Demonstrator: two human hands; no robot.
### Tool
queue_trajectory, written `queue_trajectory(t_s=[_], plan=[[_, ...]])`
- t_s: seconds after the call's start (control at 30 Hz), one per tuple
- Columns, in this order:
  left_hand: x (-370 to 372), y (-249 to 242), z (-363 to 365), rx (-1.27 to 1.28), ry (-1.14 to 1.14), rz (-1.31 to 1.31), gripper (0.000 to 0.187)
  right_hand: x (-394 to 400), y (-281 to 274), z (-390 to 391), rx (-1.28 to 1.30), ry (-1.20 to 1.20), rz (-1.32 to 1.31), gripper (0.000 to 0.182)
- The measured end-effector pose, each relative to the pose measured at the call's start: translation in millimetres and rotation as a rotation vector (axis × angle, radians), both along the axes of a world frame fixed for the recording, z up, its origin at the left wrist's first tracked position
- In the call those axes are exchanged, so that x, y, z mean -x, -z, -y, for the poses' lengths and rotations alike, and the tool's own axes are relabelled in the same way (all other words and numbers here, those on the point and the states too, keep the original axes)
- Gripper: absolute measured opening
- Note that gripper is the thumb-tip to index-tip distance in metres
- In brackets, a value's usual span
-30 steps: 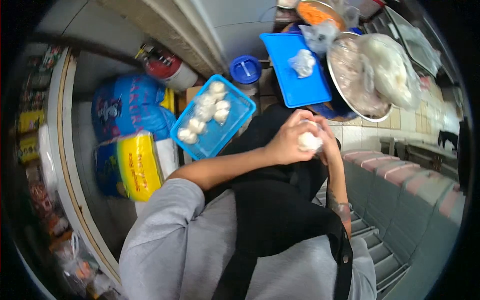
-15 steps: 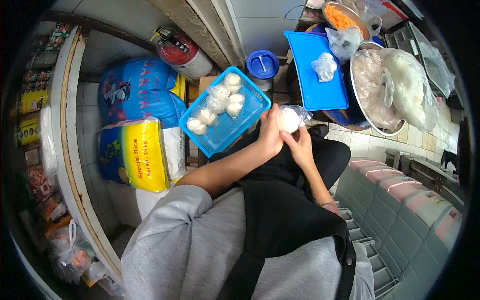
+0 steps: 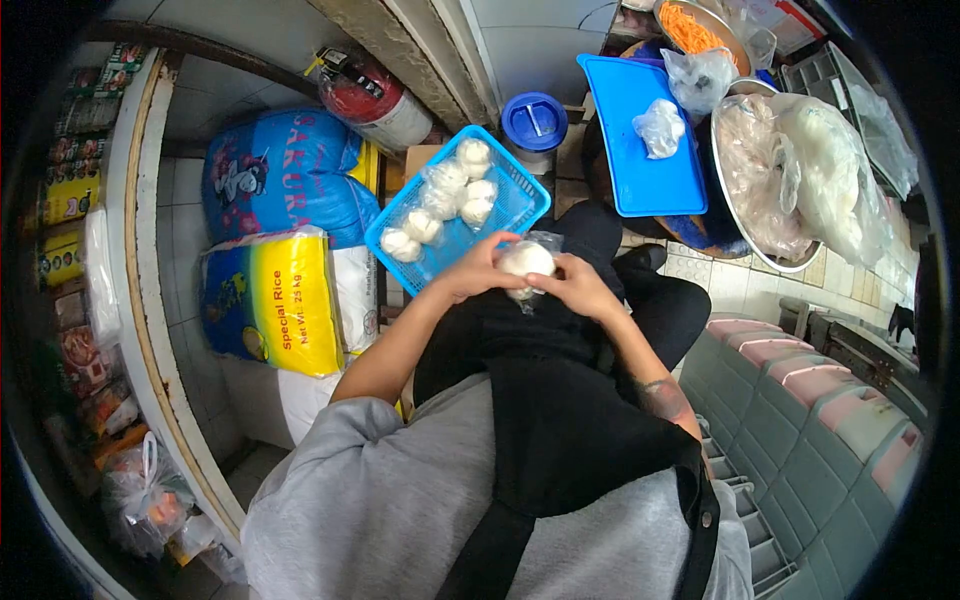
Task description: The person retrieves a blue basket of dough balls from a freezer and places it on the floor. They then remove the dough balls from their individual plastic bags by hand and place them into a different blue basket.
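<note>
Over my lap, a white round food ball (image 3: pixel 526 259) in a clear plastic bag sits between both hands. My left hand (image 3: pixel 476 268) grips its left side, with the thumb and fingers curved round it. From the right, my right hand (image 3: pixel 580 286) closes on the same bag with its thumb and fingertips. Just beyond my left hand stands a blue plastic basket (image 3: pixel 428 275), tilted in view. Several similar bagged white balls (image 3: pixel 445 177) lie inside it, mostly in pairs.
A blue tray (image 3: pixel 625 110) at the upper right carries a small knotted plastic bag (image 3: pixel 660 128). Beside it stand a large metal bowl (image 3: pixel 800 262) of bagged food and a bowl of shredded carrot (image 3: pixel 690 28). A blue-lidded tub (image 3: pixel 535 122), rice sacks (image 3: pixel 280 305) and a fire extinguisher (image 3: pixel 370 100) are nearby.
Both hands have brought the bagged white ball left and closer to my body, beside the basket. My right hand has turned so its fingers come over the ball from the right.
</note>
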State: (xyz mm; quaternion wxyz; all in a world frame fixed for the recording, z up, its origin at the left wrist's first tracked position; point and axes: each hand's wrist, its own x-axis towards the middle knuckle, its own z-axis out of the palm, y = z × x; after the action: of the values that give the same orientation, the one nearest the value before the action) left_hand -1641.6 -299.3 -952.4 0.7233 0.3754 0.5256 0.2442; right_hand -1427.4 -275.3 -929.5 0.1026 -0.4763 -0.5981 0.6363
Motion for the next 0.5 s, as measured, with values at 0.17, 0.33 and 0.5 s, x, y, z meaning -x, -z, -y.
queue_trajectory(t_s=[0.17, 0.33, 0.5], plan=[[39, 10, 27, 0.196, -0.44, -0.116, 0.055, 27, 7, 4, -0.065, 0.105, 0.002, 0.044], [74, 71, 59, 0.228, -0.797, -0.517, 0.058, 9, 29, 4, -0.047, 0.134, -0.069, 0.038], [90, 120, 76, 0.26, -0.414, -0.993, 0.066, -5, 19, 3, -0.038, 0.143, -0.044, 0.034]])
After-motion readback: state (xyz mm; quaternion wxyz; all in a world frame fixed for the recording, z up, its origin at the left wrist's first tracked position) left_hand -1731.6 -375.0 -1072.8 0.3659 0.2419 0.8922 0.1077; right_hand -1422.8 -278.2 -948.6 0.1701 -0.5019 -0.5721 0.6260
